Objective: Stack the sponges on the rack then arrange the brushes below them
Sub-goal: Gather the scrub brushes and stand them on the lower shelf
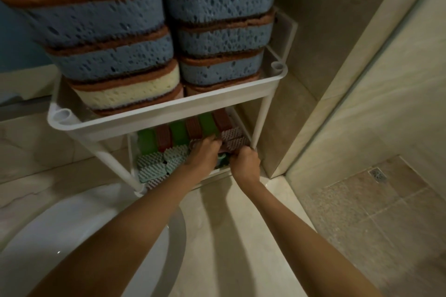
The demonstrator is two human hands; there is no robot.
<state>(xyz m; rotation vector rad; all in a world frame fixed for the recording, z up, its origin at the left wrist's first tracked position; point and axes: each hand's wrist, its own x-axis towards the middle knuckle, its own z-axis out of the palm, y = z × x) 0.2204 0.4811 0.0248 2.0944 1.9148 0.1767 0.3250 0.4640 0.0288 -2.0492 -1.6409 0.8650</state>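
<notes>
- Beige tile walls close in a bathroom corner, with a white basin (72, 224) near on the left and a speckled shower floor (362, 219) with a metal drain (377, 174) off to the right.
- Against the far wall stands a white plastic rack (169, 113) with two tiers.
- On its top tier the sponges sit in two stacks side by side, touching. The left stack (108, 38) is blue sponges with brown scrub tops, plus one cream sponge (130, 89) near the bottom. The right stack (222, 31) is all blue and brown.
- On the lower shelf (212, 175), a row of green and brown brushes (178, 132) lies packed along the far side, alternating in colour.
- Nearer, on the left of that shelf, several mint-bristled brushes (154, 164) lie bristles up, crowded together.
- At the right end of the shelf is a pink-bristled brush (234, 137), bristles up, just beside the rack's right leg.
- Both bare arms reach under the top tier to it.
- Right hand (245, 163): fingers curled tight around the near edge of the pink-bristled brush.
- Left hand (205, 154): knuckles up, fingers bent at the brush's left side; I cannot tell whether it actually grips anything.
</notes>
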